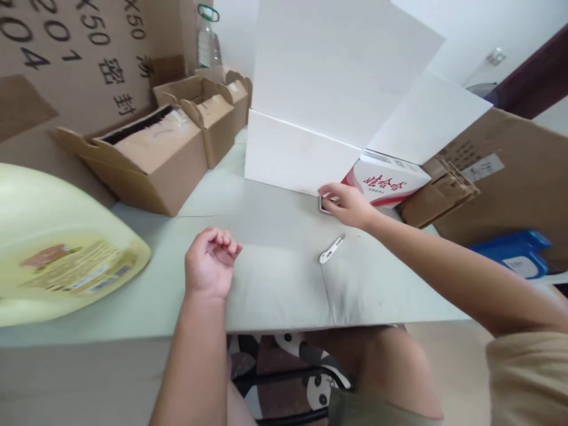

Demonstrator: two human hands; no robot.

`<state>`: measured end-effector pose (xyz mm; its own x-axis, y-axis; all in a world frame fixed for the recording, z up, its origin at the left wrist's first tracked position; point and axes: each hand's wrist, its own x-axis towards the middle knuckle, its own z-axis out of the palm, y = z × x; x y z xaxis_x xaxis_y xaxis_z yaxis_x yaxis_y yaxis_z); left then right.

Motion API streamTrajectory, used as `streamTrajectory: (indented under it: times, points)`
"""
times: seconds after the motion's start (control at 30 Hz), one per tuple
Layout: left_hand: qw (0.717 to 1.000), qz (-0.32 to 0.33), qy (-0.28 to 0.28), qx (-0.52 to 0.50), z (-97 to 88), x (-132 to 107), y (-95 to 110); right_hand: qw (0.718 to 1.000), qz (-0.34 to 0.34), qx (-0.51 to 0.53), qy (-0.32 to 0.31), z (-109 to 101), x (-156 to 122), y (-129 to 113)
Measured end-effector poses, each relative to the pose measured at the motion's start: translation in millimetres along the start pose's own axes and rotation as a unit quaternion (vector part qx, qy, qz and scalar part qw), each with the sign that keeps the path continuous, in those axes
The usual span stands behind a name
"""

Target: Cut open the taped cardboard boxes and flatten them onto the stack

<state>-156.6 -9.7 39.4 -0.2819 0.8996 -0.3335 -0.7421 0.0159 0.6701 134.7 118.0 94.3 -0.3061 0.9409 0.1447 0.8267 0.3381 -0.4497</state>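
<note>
Over the back of the table, my right hand has its curved fingers closed around a small flat object with a white rim and dark middle. The fingers cover most of it, so its kind is hidden. My left hand is raised above the table's near part, palm up, fingers loosely curled and nothing in it. Between the hands, nearer the right one, a white utility knife lies on the pale green tabletop. A large upright white panel stands just behind my right hand.
A white-and-red printed box and brown cartons stand right, beside a blue object. Left are a yellow jug and open cardboard boxes, with a green-handled plastic bottle behind. The table's front edge is close to my legs.
</note>
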Motion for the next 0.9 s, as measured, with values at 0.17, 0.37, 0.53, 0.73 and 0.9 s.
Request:
streamTrajectory:
  times: [0.17,0.37,0.53,0.73,0.9]
  points:
    - [1.0,0.012,0.001,-0.02,-14.1,3.2,10.1,0.976,-0.199,0.036,-0.086,87.1,54.8,-135.7]
    - [0.998,0.023,0.034,-0.052,-13.0,2.5,12.9,0.965,-0.235,0.027,-0.115,133.5,97.5,-252.4]
    - [0.998,0.029,0.045,-0.045,-10.6,3.0,10.3,0.973,-0.206,0.069,-0.08,153.0,109.5,-273.8]
    - [0.965,0.219,0.141,0.037,-21.5,8.2,-1.9,0.981,-0.145,0.125,-0.002,143.8,88.9,-232.1]
    - [0.845,0.454,0.232,0.158,-37.4,14.8,-9.8,0.947,-0.156,0.271,0.073,116.3,33.3,-146.4]
